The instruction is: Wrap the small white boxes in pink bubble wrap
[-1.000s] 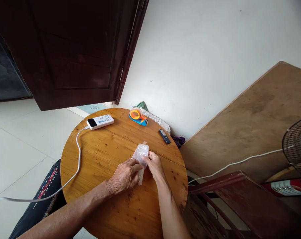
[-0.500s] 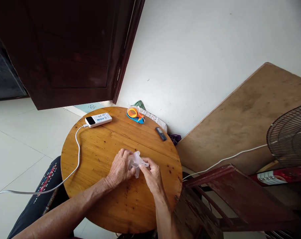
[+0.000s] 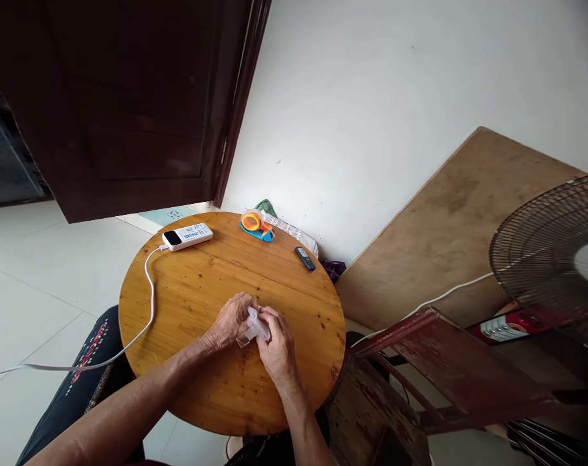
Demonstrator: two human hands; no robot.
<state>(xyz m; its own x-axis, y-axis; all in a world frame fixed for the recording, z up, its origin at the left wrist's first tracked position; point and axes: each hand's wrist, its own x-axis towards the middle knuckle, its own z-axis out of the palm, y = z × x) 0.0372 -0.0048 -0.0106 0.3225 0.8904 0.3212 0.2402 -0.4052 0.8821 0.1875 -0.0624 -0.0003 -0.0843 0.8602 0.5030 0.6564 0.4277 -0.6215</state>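
Whitish crumpled plastic (image 3: 259, 326) over the table (image 3: 187, 291): right hand (image 3: 278, 346) clamped on its right side, left hand (image 3: 232, 320) close at its left, grip hidden. Flap juts leftward, nearward; long axis unclear.

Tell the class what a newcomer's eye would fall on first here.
Probably the left hand and right hand, holding crumpled translucent plastic above the round wooden table. Next, the bright orange-and-blue tape dispenser near the table's far edge. The dark-caged fan also stands out at far right.
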